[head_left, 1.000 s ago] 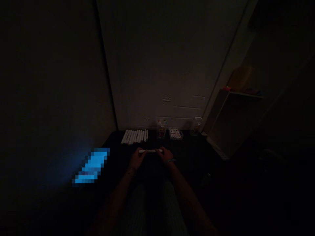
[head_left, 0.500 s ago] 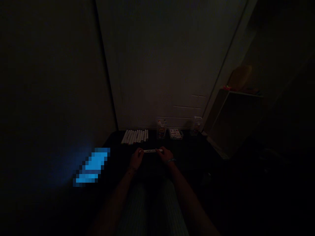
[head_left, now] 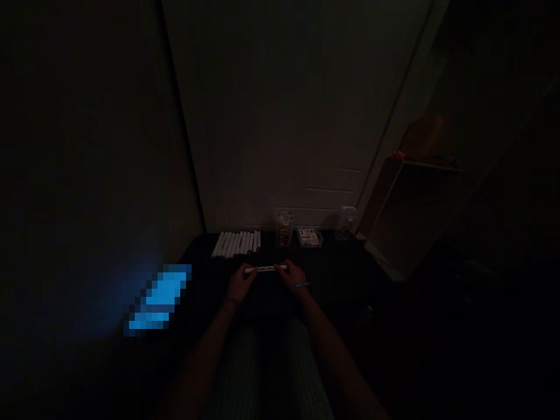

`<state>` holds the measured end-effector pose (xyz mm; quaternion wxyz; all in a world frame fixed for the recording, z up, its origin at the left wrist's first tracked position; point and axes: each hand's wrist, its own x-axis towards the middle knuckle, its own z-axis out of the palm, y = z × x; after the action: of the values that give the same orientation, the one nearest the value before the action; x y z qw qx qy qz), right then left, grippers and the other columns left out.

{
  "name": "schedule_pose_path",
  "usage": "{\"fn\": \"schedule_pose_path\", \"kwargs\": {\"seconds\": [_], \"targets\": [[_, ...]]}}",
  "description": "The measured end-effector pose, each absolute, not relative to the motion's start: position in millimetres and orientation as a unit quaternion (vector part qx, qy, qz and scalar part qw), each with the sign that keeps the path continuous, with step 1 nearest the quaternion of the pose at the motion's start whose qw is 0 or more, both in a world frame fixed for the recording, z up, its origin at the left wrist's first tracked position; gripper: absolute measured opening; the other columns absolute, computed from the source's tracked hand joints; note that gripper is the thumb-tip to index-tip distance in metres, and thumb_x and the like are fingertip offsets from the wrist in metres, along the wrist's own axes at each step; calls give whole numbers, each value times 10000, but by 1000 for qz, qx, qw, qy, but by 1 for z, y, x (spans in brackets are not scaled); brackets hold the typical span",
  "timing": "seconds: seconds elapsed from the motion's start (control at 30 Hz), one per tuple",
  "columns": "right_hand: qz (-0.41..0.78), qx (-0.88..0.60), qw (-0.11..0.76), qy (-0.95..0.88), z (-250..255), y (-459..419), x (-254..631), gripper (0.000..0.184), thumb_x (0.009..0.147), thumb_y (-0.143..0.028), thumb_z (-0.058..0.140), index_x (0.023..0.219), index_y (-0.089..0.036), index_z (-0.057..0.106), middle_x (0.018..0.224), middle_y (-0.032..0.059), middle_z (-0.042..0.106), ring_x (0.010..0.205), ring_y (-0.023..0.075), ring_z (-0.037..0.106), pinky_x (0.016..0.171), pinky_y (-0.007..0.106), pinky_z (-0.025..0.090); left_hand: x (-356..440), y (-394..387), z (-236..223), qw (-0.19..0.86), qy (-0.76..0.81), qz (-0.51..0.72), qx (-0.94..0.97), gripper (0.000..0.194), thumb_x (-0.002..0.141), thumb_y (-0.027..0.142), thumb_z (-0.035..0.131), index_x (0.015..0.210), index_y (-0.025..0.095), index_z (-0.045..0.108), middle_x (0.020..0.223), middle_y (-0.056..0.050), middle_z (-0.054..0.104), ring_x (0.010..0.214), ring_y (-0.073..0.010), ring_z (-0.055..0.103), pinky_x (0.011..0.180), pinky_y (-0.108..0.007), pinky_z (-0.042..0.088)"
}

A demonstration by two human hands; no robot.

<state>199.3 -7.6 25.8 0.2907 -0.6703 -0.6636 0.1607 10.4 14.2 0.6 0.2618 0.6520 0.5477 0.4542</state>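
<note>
A white marker [head_left: 266, 269] with dark print lies level between my two hands, above the dark table [head_left: 332, 280]. My left hand [head_left: 241, 281] pinches its left end, and my right hand [head_left: 292, 275] grips the right end. Beyond them, several white markers [head_left: 236, 244] lie side by side in a row at the back left of the table. Dim light hides the finer detail of my fingers.
Behind my hands stand a clear plastic case [head_left: 284, 231] with some markers in it, a box packed with markers [head_left: 310, 237] and another clear case [head_left: 347, 223]. A pale wall panel rises behind. At left glows a pixelated blue screen [head_left: 164, 297]; a cabinet [head_left: 420, 204] stands right.
Both hands still hold the marker, and more of its left end shows now. The whole view has shifted slightly, so the surroundings sit a little further left.
</note>
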Motion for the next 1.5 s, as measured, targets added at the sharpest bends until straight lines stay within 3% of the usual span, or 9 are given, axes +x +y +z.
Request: {"fn": "schedule_pose_path", "kwargs": {"seconds": [0.47, 0.67, 0.9, 1.23, 1.5], "targets": [[145, -653, 315, -674, 21, -6, 201, 460, 789, -618, 306, 920, -261, 563, 795, -7, 620, 734, 118, 560, 605, 191, 347, 8, 13, 1, 251, 547, 441, 665, 299, 733, 463, 412, 809, 201, 533, 692, 26, 578, 662, -118, 536, 592, -196, 386], [148, -652, 315, -673, 21, -7, 201, 469, 787, -620, 305, 910, -252, 568, 813, 1, 620, 754, 121, 560, 622, 191, 352, 7, 15, -1, 239, 566, 427, 664, 314, 778, 430, 317, 780, 201, 533, 582, 38, 515, 555, -104, 484, 532, -196, 354], [135, -650, 322, -675, 19, -6, 201, 444, 792, -606, 318, 896, -250, 563, 785, -1, 618, 733, 119, 557, 601, 188, 339, 8, 14, 2, 259, 554, 435, 661, 306, 730, 474, 414, 810, 205, 536, 718, 20, 584, 694, -127, 548, 604, -198, 392], [137, -657, 295, -680, 24, -8, 201, 445, 804, -598, 300, 902, -249, 559, 793, -3, 616, 746, 117, 556, 597, 188, 331, 9, 15, 0, 263, 563, 434, 652, 340, 701, 502, 446, 817, 197, 541, 726, 12, 597, 664, -126, 543, 581, -199, 392], [134, -665, 288, -676, 26, -8, 200, 431, 807, -590, 308, 918, -254, 555, 812, -5, 618, 764, 120, 560, 620, 192, 341, 7, 13, 4, 240, 576, 414, 663, 310, 767, 440, 337, 806, 201, 531, 611, 33, 522, 586, -113, 497, 544, -197, 363]]}}
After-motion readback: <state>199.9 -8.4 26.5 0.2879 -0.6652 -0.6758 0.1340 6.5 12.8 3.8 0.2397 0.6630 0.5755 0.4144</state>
